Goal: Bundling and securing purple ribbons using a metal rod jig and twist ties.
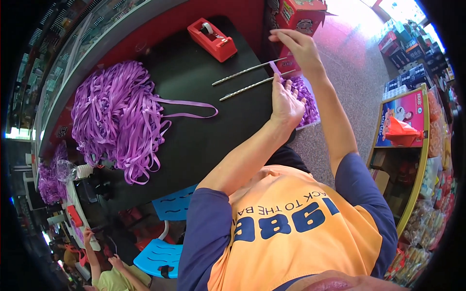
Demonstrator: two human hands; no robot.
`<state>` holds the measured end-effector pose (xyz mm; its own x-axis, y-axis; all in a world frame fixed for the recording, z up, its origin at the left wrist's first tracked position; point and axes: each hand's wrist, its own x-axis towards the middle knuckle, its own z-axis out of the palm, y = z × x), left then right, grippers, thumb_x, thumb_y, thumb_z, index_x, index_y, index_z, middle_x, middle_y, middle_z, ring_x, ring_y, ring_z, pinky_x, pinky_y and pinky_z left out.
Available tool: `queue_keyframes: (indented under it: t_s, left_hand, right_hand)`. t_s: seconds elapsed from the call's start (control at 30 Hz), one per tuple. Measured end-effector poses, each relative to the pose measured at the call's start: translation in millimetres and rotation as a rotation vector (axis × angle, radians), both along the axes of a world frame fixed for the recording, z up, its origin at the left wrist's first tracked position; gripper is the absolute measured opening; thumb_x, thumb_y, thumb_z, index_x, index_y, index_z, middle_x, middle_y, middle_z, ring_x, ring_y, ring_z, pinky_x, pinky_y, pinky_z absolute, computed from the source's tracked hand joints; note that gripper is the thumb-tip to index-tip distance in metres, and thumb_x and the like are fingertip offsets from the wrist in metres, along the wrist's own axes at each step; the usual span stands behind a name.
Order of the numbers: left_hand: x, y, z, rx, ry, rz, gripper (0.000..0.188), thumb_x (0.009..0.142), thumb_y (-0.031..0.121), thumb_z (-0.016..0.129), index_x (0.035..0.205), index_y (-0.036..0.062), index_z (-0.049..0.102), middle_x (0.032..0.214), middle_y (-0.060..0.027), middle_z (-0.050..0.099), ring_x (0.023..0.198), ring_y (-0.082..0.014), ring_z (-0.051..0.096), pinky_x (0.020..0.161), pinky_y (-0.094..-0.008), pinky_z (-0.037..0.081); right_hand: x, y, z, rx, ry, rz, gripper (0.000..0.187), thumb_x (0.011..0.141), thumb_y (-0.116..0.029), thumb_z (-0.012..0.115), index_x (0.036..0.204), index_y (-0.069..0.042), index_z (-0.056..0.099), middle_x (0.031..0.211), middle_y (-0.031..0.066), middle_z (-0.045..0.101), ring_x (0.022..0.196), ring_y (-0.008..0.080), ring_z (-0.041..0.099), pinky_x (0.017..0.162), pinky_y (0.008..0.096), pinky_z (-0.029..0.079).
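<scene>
Two thin twisted metal rods lie side by side over the black table, their ends near my hands. A short purple ribbon strip crosses between the rods near those ends. My left hand is beside it, palm turned up and fingers apart, its thumb by the strip; whether they touch I cannot tell. My right hand is raised beyond, fingers stretched to the left, with nothing visible in them. Under my left hand, purple ribbons fill a pale-edged box, partly hidden. A large heap of purple ribbon loops covers the table's left side.
The black table carries a red tape dispenser at its far edge. A red carton stands beyond my right hand. Blue chairs are at lower left, near another person's arms. Shelves of goods line the right.
</scene>
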<state>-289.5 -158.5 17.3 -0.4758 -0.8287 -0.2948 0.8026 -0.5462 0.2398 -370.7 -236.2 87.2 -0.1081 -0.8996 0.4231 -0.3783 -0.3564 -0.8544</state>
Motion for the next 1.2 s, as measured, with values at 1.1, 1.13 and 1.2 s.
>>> queue_keyframes:
  t_s: [1.1, 1.13, 1.2]
  left_hand:
    - [-5, -3, -9, 0.069, 0.070, -0.020, 0.093, 0.082, 0.068, 0.048, 0.148, 0.0264, -0.002, 0.156, -0.0042, 0.001, 0.143, -0.0268, -0.005, 0.111, -0.0463, 0.000]
    - [-5, -3, -8, 0.073, 0.067, -0.029, 0.097, 0.080, 0.071, 0.049, 0.149, 0.0215, 0.001, 0.157, -0.0022, 0.001, 0.143, -0.0223, -0.007, 0.111, -0.0427, -0.001]
    - [-6, -4, -5, 0.093, 0.059, -0.024, 0.097, 0.080, 0.071, 0.049, 0.149, 0.0221, 0.001, 0.157, -0.0022, 0.003, 0.143, -0.0226, -0.007, 0.110, -0.0425, 0.000]
  right_hand:
    - [75, -118, 36, 0.917, -0.080, 0.324, 0.018, 0.082, -0.030, 0.072, 0.077, -0.015, 0.065, 0.065, -0.0103, 0.058, 0.049, -0.0015, 0.036, 0.049, 0.0186, 0.025]
    - [72, -114, 33, 0.920, -0.081, 0.322, 0.018, 0.082, -0.030, 0.072, 0.077, -0.015, 0.065, 0.065, -0.0103, 0.058, 0.049, -0.0015, 0.036, 0.049, 0.0186, 0.025]
    - [65, -105, 29, 0.942, -0.136, 0.337, 0.017, 0.082, -0.029, 0.073, 0.080, -0.013, 0.066, 0.066, -0.0100, 0.058, 0.049, -0.0015, 0.036, 0.049, 0.0183, 0.025]
